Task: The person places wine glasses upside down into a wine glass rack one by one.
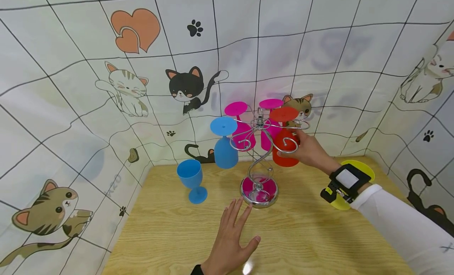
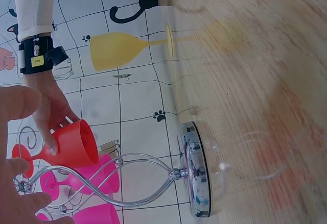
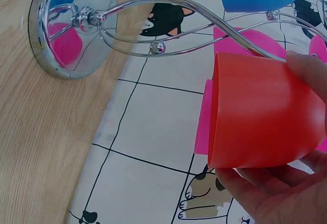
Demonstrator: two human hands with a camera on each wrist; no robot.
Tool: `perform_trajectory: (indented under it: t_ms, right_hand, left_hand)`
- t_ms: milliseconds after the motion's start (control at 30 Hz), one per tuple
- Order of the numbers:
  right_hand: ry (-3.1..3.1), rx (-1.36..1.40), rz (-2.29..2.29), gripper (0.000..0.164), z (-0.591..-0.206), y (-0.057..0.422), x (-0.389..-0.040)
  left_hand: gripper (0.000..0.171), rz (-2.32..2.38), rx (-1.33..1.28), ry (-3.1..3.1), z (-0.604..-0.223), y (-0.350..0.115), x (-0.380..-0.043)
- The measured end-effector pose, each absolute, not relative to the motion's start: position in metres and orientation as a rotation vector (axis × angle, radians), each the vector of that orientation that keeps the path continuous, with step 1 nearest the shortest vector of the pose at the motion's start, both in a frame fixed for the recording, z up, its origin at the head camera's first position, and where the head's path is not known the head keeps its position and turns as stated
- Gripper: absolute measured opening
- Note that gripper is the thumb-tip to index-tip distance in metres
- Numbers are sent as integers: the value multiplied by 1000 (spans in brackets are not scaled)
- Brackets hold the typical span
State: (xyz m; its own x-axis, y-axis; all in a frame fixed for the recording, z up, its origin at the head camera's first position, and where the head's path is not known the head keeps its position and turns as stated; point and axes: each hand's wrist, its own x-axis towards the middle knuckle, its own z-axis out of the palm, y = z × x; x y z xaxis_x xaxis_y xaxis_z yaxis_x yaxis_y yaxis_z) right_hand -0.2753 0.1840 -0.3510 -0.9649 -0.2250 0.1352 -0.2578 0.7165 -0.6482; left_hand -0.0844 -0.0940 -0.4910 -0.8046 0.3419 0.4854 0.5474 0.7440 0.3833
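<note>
My right hand [image 1: 309, 149] grips the bowl of a red goblet [image 3: 265, 112], which is upside down at the right side of a chrome goblet rack [image 1: 260, 164]. Its foot sits up at the level of the rack's curled wire arms. Two pink goblets [image 1: 242, 135] hang inverted at the rack's back, and a blue goblet [image 1: 226, 153] hangs inverted on its left. Close in front of the rack's round mirrored base [image 1: 259, 192], my left hand [image 1: 232, 239] is held with fingers spread, holding nothing. In the left wrist view, the red goblet [image 2: 71, 145] shows between thumb and fingers.
A second blue goblet [image 1: 190, 176] stands upright on the wooden table [image 1: 170, 227], left of the rack. To the right, a yellow goblet [image 2: 120, 50] stands upright, partly behind my right wrist in the head view. Cat-printed cloth [image 1: 248, 62] covers the walls behind and beside the table.
</note>
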Motion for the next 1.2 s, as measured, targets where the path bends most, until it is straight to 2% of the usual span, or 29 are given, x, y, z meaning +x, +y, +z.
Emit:
perform_trajectory:
  t_ms: [267,567,1200]
  right_hand:
    - [-2847,482,1064,88,-353,185,-270]
    - [-2801,552,1065,85,-354,185,-263]
    - [-2800,512,1094,83,-360,192,-251]
  left_hand:
    - [82,-751,-667,-2600,-491,-93,-83]
    - [77,-708,-669,-2580,-491,-92,-82]
    - [76,-695,-651,-2576,-493,-93,-79]
